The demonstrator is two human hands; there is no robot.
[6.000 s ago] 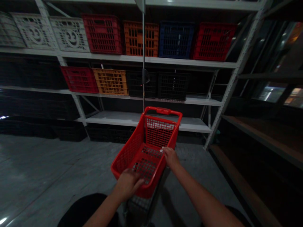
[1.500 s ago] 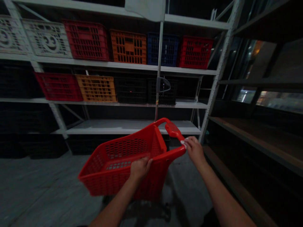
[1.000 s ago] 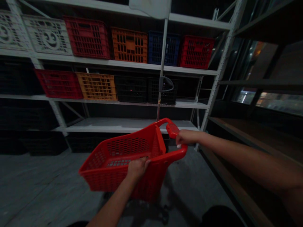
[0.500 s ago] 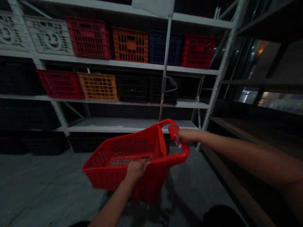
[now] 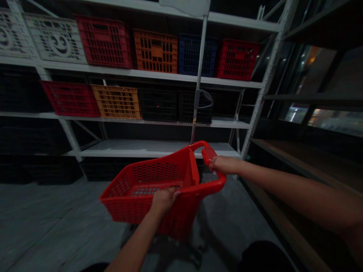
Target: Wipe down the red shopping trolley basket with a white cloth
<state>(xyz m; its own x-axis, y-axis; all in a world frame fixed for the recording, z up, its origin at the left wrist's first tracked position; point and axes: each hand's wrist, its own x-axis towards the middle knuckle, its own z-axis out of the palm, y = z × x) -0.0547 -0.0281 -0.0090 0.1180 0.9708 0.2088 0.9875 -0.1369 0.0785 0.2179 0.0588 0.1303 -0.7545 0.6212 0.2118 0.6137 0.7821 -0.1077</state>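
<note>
A red plastic shopping cart (image 5: pixel 127 209) stands on the floor in front of me, its basket pointing left. My left hand (image 5: pixel 163 201) grips the near rim of the basket, fingers curled over the edge. On the right, my right hand (image 5: pixel 222 165) is closed around the cart's push handle (image 5: pixel 209 154). Nothing shows inside the part of the basket I can see. A metal pole (image 5: pixel 200 62) with a grey loop grip (image 5: pixel 204 99) rises behind the handle, carrying a pale panel (image 5: pixel 187 6) at the top; its foot is hidden.
A white metal rack (image 5: pixel 127 148) spans the back, with red, orange, blue, yellow, black and white crates, among them an orange crate (image 5: pixel 155 51) and a yellow crate (image 5: pixel 116 102). Brown shelving (image 5: pixel 283 155) stands close on the right. Grey concrete floor (image 5: pixel 36 223) lies to the left.
The cart and both hands stay nearly in place, the view shifting only slightly. Both hands keep hold of the rim and handle.
</note>
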